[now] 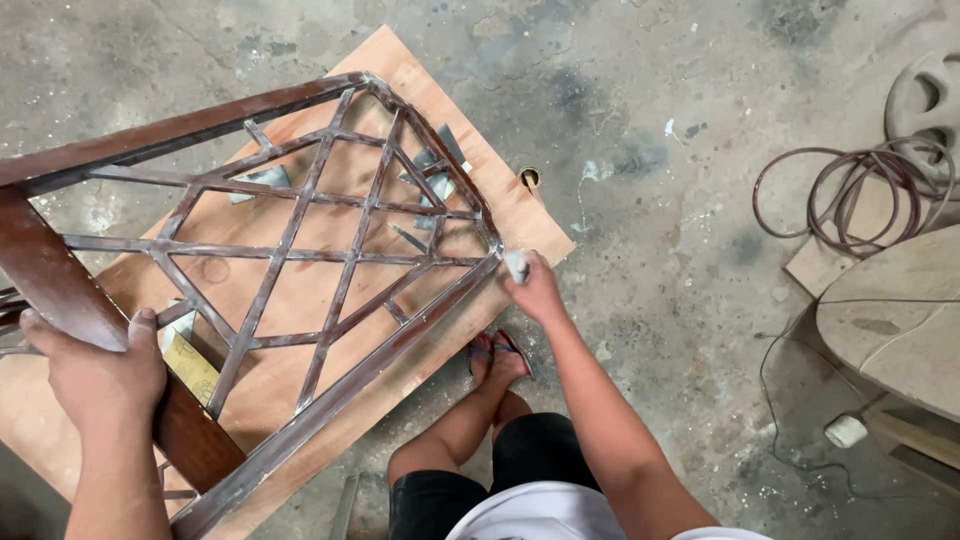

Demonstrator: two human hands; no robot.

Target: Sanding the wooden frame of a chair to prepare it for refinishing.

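On a plywood sheet [300,290] laid over the concrete floor [660,180], a dark wooden lattice chair back [300,240] is worked by two hands.

Its long axis runs from lower left to upper right, the curved top corner pointing away up-right. The left hand [100,375] clenches around the thick dark post at the near end. The right hand [535,290] pinches a small grey sanding pad [516,265] against the frame's outer rail near the corner. Grey sandpaper scraps [435,165] lie beneath the lattice. Coiled hose [850,195] and a round wooden tabletop [895,315] sit well apart at right; a sandalled foot [497,355] rests just beside the sheet's edge.
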